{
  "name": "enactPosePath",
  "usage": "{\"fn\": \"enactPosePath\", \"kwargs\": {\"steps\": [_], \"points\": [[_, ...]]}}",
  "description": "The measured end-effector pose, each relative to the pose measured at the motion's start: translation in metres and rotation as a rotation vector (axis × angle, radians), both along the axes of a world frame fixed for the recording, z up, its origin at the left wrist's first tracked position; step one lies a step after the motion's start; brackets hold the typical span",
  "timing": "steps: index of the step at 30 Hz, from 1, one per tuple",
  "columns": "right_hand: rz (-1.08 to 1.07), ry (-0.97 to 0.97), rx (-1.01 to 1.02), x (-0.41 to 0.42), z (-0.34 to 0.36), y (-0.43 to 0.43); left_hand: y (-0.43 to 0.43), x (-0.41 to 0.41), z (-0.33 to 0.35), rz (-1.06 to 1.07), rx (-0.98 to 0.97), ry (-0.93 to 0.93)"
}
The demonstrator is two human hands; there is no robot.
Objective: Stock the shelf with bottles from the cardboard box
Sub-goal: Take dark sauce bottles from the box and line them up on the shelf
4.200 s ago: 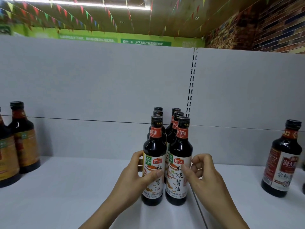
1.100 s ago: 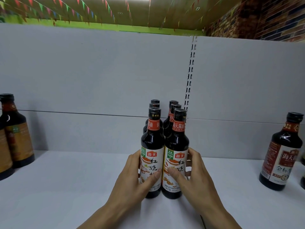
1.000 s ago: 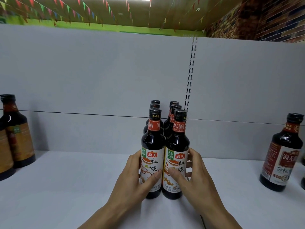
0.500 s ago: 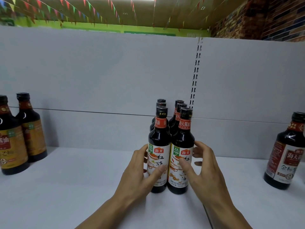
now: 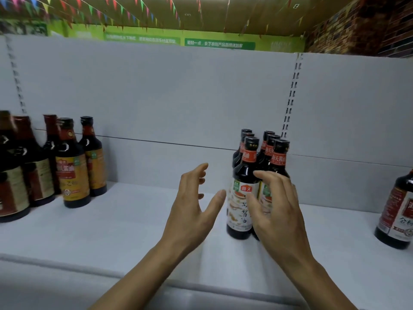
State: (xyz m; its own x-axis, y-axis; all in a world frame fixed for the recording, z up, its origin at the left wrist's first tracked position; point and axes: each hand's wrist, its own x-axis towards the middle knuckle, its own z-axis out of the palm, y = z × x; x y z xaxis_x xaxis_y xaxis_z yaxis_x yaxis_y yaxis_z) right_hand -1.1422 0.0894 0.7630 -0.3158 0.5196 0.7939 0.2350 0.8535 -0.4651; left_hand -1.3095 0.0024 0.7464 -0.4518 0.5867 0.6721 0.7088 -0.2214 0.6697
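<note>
On the left of the white shelf (image 5: 116,231), yellow-labelled bottles (image 5: 72,175) are seen upright. The left hand (image 5: 192,211) is held with fingers spread wide and nothing gripped, just beside the dark soy sauce bottles (image 5: 241,209). These are grouped in two rows near the back panel, upright, with caps pointing up. The right hand (image 5: 279,211) is loosely opened before their right row; whether it touches cannot be told.
</note>
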Motion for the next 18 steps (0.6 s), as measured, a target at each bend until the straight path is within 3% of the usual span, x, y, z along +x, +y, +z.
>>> {"fn": "enactPosePath", "kwargs": {"steps": [8, 18], "points": [[0.289, -0.169, -0.038, -0.056, -0.007, -0.092, -0.129, -0.023, -0.011, 0.152, 0.041, -0.106], [0.804, -0.367, -0.147, -0.162, -0.041, -0.234, -0.313, -0.054, -0.058, 0.563, -0.035, -0.225]]}}
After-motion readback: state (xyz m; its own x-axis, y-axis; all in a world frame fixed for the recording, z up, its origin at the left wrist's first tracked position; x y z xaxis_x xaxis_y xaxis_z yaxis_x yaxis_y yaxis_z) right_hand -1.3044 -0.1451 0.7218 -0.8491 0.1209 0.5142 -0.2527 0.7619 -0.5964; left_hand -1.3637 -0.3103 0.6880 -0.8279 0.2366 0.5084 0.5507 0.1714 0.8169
